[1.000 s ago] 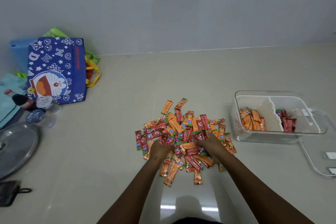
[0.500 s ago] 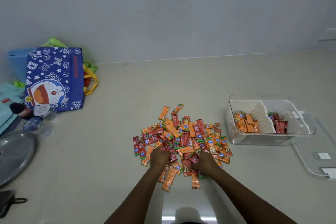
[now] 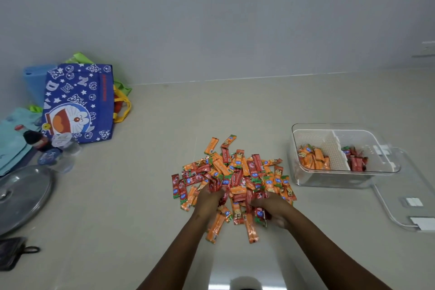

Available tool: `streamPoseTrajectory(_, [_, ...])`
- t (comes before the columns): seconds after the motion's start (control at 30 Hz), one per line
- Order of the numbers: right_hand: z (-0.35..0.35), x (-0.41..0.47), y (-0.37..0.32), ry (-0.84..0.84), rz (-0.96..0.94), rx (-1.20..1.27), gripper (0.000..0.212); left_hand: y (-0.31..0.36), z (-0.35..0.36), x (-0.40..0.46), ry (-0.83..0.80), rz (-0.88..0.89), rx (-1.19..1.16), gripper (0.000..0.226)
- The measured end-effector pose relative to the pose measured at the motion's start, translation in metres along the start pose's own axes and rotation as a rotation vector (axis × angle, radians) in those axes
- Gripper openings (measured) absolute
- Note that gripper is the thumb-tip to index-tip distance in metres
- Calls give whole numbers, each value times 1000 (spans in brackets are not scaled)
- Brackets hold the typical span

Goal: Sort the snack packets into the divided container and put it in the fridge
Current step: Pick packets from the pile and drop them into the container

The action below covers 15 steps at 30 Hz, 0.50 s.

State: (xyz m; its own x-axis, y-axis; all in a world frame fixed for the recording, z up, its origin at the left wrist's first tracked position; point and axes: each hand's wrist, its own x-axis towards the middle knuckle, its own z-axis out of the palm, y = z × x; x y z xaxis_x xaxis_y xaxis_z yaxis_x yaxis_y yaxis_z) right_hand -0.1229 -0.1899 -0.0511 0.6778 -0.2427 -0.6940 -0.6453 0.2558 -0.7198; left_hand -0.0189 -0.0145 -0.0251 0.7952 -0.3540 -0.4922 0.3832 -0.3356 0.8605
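Dozens of snack packets [image 3: 231,176] lie heaped on a pale worktop [image 3: 141,195] below a grey wall [image 3: 211,19]. Both hands dig into the heap's near edge: left hand [image 3: 208,198] and right hand [image 3: 270,207] each grip packets; the divided container [image 3: 303,181] sits to the right.

"aro" on blue badges of snack packets [image 3: 231,186]; white letters "D", "N" on blue bag [image 3: 78,103]
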Motion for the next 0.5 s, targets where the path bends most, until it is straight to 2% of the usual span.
streamPoseTrajectory(0.07, [-12,-20,-9,9,-13,204,42,10,18,-3,-13,21,-1,33])
streamPoseTrajectory(0.13, [-30,-35,-14,12,-57,325,29,24,38,-7,-30,43,-24,26])
streamPoseTrajectory(0.3, [-86,-66,-28,86,-183,432,24,63,99,-17,-105,122,15,29])
streamPoseTrajectory(0.43, [-138,-79,-40,213,-297,475,34,92,150,-25,-147,209,50,13])
streamPoseTrajectory(0.5, [-168,-80,-48,282,-356,505,31,104,172,-27,-148,236,59,15])
